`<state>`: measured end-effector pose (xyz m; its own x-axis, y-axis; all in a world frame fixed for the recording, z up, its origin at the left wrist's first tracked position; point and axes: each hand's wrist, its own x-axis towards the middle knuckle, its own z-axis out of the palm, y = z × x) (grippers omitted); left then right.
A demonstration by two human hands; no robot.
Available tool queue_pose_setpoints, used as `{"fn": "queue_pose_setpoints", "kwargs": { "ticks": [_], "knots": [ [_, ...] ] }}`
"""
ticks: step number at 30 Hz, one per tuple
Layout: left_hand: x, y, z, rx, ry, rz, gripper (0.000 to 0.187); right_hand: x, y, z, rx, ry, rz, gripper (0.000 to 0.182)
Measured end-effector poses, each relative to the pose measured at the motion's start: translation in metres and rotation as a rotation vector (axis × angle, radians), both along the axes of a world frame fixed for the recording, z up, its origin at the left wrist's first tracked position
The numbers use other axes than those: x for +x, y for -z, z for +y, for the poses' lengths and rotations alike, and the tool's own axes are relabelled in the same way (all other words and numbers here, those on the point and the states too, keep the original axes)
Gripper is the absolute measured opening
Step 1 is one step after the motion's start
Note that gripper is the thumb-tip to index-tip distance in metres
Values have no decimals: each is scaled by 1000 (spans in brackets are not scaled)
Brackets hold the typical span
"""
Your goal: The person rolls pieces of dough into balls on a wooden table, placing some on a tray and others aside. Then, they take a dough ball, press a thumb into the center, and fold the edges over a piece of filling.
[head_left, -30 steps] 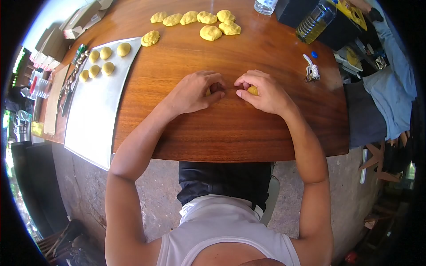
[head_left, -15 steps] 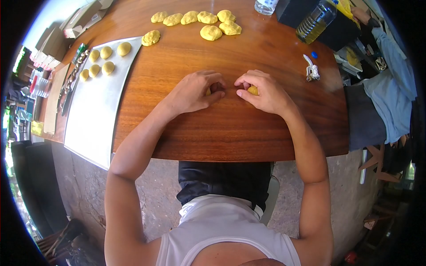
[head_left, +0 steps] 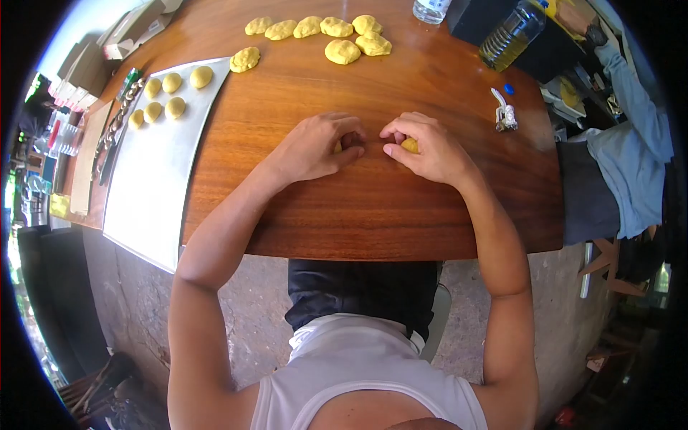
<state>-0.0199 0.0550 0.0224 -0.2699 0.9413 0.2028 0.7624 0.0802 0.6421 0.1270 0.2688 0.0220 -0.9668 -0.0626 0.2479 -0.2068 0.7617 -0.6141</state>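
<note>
My left hand is curled over a piece of yellow dough on the wooden table, and most of that piece is hidden under the fingers. A short gap to the right, my right hand cups a second yellow dough ball, partly visible between thumb and fingers. Several rough dough lumps lie farther back on the table. Smooth round dough balls sit in two rows at the far end of the metal tray on the left.
At the back right stand a bottle of yellow liquid, a clear bottle and a black box. A blue cap and crumpled wrapper lie nearer. Another person is at the right edge.
The other person's hand at the upper right has moved slightly. My hands keep nearly the same place and pose.
</note>
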Motion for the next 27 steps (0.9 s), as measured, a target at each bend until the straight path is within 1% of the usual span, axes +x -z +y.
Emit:
{"fn": "queue_pose_setpoints", "kwargs": {
  "ticks": [13,23,27],
  "knots": [
    [-1,3,-1,-12,6,55,19,1,0,0,54,-2,14,19],
    [-1,2,-1,-22,4,56,20,1,-3,-1,18,10,-27,17],
    [-2,4,0,-3,-1,38,19,0,-1,1,32,-15,5,20]
  ]
}}
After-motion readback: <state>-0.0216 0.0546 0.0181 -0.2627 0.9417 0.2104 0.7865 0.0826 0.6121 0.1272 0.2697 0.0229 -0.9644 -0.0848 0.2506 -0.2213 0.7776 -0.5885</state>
